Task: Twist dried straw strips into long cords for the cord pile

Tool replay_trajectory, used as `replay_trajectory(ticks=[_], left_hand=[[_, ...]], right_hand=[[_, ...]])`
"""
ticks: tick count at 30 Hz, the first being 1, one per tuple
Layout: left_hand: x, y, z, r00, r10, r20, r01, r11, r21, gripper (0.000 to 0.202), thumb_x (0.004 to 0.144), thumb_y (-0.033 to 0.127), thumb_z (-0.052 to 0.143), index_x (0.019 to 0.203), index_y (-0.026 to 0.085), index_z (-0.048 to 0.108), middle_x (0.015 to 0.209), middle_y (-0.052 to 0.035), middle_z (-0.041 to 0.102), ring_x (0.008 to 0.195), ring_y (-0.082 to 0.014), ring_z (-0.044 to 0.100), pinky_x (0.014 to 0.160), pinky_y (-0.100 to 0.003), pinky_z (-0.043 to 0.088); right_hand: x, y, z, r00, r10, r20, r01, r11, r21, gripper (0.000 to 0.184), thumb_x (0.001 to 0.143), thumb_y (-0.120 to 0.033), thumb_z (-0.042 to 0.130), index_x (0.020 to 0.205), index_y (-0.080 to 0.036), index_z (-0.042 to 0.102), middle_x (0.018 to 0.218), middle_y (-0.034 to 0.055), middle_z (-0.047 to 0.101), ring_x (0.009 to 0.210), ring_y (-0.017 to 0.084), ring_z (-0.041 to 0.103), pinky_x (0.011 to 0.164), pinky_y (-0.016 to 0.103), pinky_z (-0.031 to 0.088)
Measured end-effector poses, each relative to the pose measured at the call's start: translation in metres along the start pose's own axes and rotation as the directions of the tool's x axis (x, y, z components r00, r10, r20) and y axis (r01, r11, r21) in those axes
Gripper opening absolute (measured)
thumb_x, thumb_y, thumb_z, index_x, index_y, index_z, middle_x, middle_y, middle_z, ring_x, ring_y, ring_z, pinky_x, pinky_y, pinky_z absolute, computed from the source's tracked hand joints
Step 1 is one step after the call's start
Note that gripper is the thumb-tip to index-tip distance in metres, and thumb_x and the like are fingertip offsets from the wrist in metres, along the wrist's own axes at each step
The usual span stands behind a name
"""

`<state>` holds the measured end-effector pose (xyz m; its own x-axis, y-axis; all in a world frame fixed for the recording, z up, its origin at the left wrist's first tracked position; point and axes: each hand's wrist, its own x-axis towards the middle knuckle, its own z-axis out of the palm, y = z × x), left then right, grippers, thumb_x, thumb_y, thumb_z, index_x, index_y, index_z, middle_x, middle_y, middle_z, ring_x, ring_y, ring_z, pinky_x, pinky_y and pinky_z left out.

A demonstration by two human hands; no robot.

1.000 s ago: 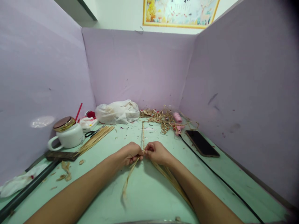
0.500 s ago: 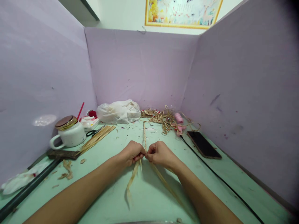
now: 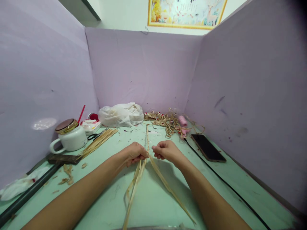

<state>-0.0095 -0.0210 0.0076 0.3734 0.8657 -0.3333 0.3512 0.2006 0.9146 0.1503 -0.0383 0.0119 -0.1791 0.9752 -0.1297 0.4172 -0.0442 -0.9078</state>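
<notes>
Pinching a braided straw cord [image 3: 147, 135] at its near end, left hand [image 3: 133, 152] closed on two loose strands [image 3: 134, 180], right hand [image 3: 168, 150] just beside, fingers curled together on a single strand [image 3: 168, 188], cord stretching away beyond the grip, strands trailing nearer across the green table [image 3: 153, 204].

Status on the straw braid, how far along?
Done: a plaited cord runs from the hands back toward the tangle at the wall. In hand: left hand and right hand pinch where it meets the loose strands. Left: those strands, trailing toward the person, are unplaited; a bundle of straw strips lies untouched by the mug.
</notes>
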Motion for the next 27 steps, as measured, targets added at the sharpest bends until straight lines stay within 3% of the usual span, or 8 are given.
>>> replay_trajectory(ticks=[2,4,6,12,16,20,24,27], left_hand=[[0.001,-0.001,-0.001,1.0,0.006,0.019,-0.006,1.0,-0.004,0.019,0.05,0.025,0.058,0.045,0.016,0.042,0.035,0.0069,0.035,0.026,-0.0029,0.023,0.029,-0.02,0.01],[0.002,-0.003,-0.002,1.0,0.018,0.02,-0.018,1.0,0.007,0.019,0.051,0.026,0.058,0.046,0.016,0.042,0.035,0.0069,0.035,0.027,-0.0029,0.023,0.03,-0.02,0.011],[0.004,-0.005,-0.003,1.0,0.018,0.019,-0.019,0.999,0.036,0.017,0.053,0.026,0.057,0.047,0.016,0.044,0.035,0.0063,0.036,0.027,-0.0033,0.023,0.03,-0.02,0.011],[0.006,-0.008,-0.002,1.0,-0.005,0.0,0.005,0.992,0.129,0.007,0.051,0.021,0.052,0.052,0.015,0.052,0.037,0.0049,0.039,0.028,-0.0052,0.026,0.031,-0.02,0.013],[0.0,-0.001,0.0,0.996,-0.04,-0.074,0.062,0.947,0.316,0.006,0.051,0.02,0.052,0.052,0.014,0.053,0.039,0.0032,0.044,0.029,-0.0057,0.028,0.033,-0.021,0.017],[-0.013,0.01,0.005,0.984,-0.093,-0.15,0.154,0.867,0.473,0.006,0.052,0.02,0.053,0.052,0.014,0.054,0.041,0.0016,0.047,0.032,-0.0067,0.03,0.036,-0.022,0.021],[-0.025,0.013,0.019,0.979,0.054,-0.196,0.075,0.8,0.596,0.011,0.056,0.023,0.055,0.049,0.015,0.053,0.043,-0.0005,0.047,0.044,-0.0107,0.042,0.044,-0.022,0.027],[-0.031,0.006,0.035,0.943,0.196,-0.268,0.049,0.717,0.695,0.009,0.057,0.02,0.055,0.049,0.016,0.052,0.046,-0.0015,0.045,0.052,-0.0145,0.047,0.049,-0.022,0.029]], right_hand=[[0.002,0.0,0.002,0.992,0.123,0.023,-0.125,0.97,0.206,0.012,0.072,-0.019,0.053,0.061,-0.013,0.052,0.056,0.0027,0.058,0.047,0.008,0.052,0.049,0.019,0.042],[0.003,0.0,0.007,0.967,0.156,0.204,-0.22,0.91,0.351,0.007,0.071,-0.013,0.05,0.065,-0.013,0.051,0.056,0.0028,0.058,0.049,0.01,0.055,0.053,0.022,0.045],[0.002,0.0,0.013,0.942,0.159,0.295,-0.271,0.88,0.39,0.007,0.07,-0.01,0.048,0.065,-0.013,0.051,0.052,0.0016,0.056,0.046,0.009,0.053,0.05,0.021,0.045],[0.006,0.007,0.022,0.975,0.18,0.134,-0.207,0.95,0.235,0.013,0.065,-0.01,0.051,0.052,-0.012,0.05,0.04,-0.0037,0.045,0.03,0.002,0.024,0.031,0.017,0.014],[0.009,0.011,0.023,0.985,0.16,0.071,-0.169,0.973,0.157,0.012,0.061,-0.012,0.054,0.049,-0.013,0.05,0.036,-0.0051,0.041,0.03,0.003,0.025,0.033,0.02,0.014],[0.006,0.008,0.025,0.978,0.19,0.088,-0.204,0.955,0.214,0.01,0.059,-0.011,0.052,0.05,-0.014,0.047,0.038,-0.0041,0.046,0.03,0.003,0.025,0.033,0.02,0.014],[0.005,0.007,0.026,0.975,0.201,0.098,-0.222,0.928,0.3,0.007,0.054,-0.008,0.049,0.051,-0.014,0.047,0.037,-0.0049,0.045,0.03,0.003,0.024,0.033,0.019,0.013],[0.006,0.009,0.028,0.973,0.216,0.077,-0.229,0.91,0.345,0.009,0.05,-0.005,0.047,0.05,-0.014,0.047,0.032,-0.0067,0.037,0.03,0.003,0.023,0.033,0.018,0.013]])
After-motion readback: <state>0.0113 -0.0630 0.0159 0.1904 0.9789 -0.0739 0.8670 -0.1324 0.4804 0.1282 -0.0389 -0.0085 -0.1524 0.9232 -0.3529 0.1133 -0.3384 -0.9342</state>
